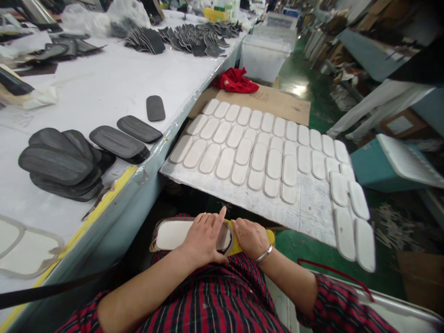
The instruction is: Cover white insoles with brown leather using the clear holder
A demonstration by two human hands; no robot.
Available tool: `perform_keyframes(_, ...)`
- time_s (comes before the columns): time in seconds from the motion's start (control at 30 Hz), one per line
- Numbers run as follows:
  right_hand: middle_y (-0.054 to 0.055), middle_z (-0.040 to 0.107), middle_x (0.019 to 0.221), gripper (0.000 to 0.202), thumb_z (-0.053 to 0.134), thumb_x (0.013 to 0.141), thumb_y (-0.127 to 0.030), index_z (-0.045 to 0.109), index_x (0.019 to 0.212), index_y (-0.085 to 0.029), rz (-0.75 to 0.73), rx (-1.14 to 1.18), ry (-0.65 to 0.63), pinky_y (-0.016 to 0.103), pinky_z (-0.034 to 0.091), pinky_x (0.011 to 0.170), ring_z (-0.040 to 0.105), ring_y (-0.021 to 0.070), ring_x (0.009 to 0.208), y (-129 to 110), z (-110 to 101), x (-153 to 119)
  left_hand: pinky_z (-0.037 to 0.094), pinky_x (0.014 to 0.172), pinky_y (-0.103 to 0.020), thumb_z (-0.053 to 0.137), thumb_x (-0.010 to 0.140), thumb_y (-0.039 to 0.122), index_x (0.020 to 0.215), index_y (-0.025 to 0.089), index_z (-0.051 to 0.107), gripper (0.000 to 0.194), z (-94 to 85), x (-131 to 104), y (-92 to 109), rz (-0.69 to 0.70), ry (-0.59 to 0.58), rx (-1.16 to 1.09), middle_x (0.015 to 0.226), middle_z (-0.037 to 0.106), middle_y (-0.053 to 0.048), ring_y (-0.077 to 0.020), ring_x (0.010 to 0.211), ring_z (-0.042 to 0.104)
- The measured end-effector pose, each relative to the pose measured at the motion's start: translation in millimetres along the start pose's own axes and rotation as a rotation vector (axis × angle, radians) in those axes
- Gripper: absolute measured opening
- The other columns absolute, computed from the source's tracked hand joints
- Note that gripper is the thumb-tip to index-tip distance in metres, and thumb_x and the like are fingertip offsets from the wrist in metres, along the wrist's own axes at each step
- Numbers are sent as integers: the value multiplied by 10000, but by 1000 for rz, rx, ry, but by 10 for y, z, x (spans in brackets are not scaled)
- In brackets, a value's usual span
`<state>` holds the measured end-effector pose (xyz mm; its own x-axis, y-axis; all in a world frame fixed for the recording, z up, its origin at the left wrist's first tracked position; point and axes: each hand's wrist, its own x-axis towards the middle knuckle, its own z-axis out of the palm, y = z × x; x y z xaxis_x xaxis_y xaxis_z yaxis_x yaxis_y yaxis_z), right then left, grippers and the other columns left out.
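Observation:
Across my lap lies a long oval piece (171, 234) with a white face and a brownish rim. My left hand (204, 236) rests flat on its right half, fingers spread and nothing gripped. A yellow tool (270, 237) reaches under the right end of the piece, beside a dark toothed edge. My right hand (252, 237), with a silver bracelet at the wrist, has its fingers wrapped round the yellow tool. The part of the tool beneath my hands is hidden.
A board (312, 217) with rows of white oval pieces (225, 163) stands ahead. On the white table (114, 88) at left are dark oval pieces (55, 164). Behind the board lie a red cloth (237, 81) and plastic bins (263, 55). A person's legs (378, 104) show at right.

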<state>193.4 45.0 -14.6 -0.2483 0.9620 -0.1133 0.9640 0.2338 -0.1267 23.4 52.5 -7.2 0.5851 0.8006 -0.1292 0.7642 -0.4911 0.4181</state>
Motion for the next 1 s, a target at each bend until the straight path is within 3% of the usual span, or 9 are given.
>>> perform_keyframes(0.3, 37, 635, 693, 397, 220, 931, -337, 547, 752, -199, 200, -28, 37, 248, 289, 501, 590, 135, 620, -103, 78, -113, 294, 927, -391, 736, 407, 562, 1379, 82, 42, 1286, -16, 17, -40, 18, 3, -38, 1140, 519, -162, -292, 1030, 468)
perform_keyframes(0.43, 57, 637, 759, 399, 206, 930, -344, 555, 816, -189, 167, -58, 30, 260, 313, 552, 592, 162, 696, -93, -26, -36, 329, 901, -417, 743, 444, 511, 1379, 64, 53, 1245, -99, 43, 7, -16, -35, -136, 1123, 548, -184, -324, 1021, 499)
perform_keyframes(0.5, 52, 635, 793, 392, 224, 923, -386, 556, 827, -201, 125, -73, 39, 266, 324, 601, 588, 171, 749, -70, -144, 29, 329, 914, -428, 725, 498, 489, 1387, 110, 43, 1183, -206, -28, -33, -7, -44, -234, 1165, 537, -169, -323, 1056, 494)
perform_keyframes(0.57, 52, 632, 826, 411, 195, 926, -404, 548, 858, -206, 109, -86, 61, 270, 325, 640, 582, 171, 788, -48, -263, 94, 282, 978, -423, 699, 548, 493, 1389, 183, 76, 1091, -328, -194, -178, 11, 24, -343, 1305, 425, -138, -301, 1166, 414)
perform_keyframes(0.67, 65, 631, 863, 443, 116, 935, -376, 523, 927, -200, 97, -107, -1, 274, 324, 652, 583, 171, 815, -60, -354, 208, 188, 1054, -380, 604, 680, 496, 1365, 231, 198, 839, -407, -570, -567, -119, 300, -503, 1414, 265, -70, -239, 1280, 258)
perform_keyframes(0.73, 59, 642, 833, 432, 142, 933, -380, 535, 899, -204, 39, -117, -87, 275, 327, 645, 593, 175, 795, -130, -336, 323, 181, 1061, -375, 515, 759, 496, 1353, 199, 240, 718, -323, -824, -826, -290, 466, -676, 1390, 317, -77, -218, 1280, 264)
perform_keyframes(0.83, 70, 656, 783, 444, 201, 920, -404, 578, 815, -193, -90, -139, -167, 295, 334, 653, 608, 192, 741, -351, -243, 578, 259, 1032, -370, 350, 815, 567, 1295, 144, 366, 640, -36, -1054, -1030, -467, 513, -1105, 1315, 429, -105, -224, 1231, 359)
perform_keyframes(1.0, 95, 664, 822, 522, 167, 913, -438, 612, 814, -182, -352, -176, -210, 319, 331, 683, 604, 209, 773, -881, -145, 1055, 327, 983, -363, 260, 820, 614, 1166, 186, 529, 613, 365, -947, -1009, -536, 586, -1634, 1208, 544, -70, -240, 1141, 462)
